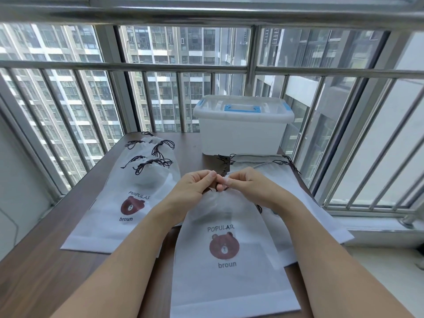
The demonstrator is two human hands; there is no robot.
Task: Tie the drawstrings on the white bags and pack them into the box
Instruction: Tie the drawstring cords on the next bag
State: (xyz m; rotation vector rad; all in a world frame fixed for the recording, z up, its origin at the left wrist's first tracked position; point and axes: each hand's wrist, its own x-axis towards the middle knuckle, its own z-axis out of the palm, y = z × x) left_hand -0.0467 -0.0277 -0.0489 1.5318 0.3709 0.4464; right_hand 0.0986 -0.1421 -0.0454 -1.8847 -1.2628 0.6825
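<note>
— White fabric everywhere, then. Which bag is in hand?

— The near bag [229, 260], the one lying flat at the near middle of the brown table [46, 260], printed with a bear face and the words POPULAR and broun. Its top end is gathered up under both hands.

— And the hands themselves?

— The left hand [195, 187] and the right hand [243, 182] meet just above the bag's neck, fingers curled, fingertips touching one another. Each pinches the dark drawstring [212, 190], of which only a short bit shows below the fingers. Whether a knot is already formed I cannot tell; the fingers cover that spot.

— Where are the other bags?

— A pile of tied bags [128, 198] lies to the left, their necks bunched and black cords bundled at the far end. Another stack of flat bags [286, 180] lies to the right, partly under the near bag, mouths open-looking and cords loose at the far edge.

— The box?

— The translucent white box [243, 131] stands at the far edge of the table, lid on, with blue handle and blue clips. It is just beyond the right stack.

— Behind it?

— A metal window railing [137, 67], with tall apartment blocks outside.
</note>
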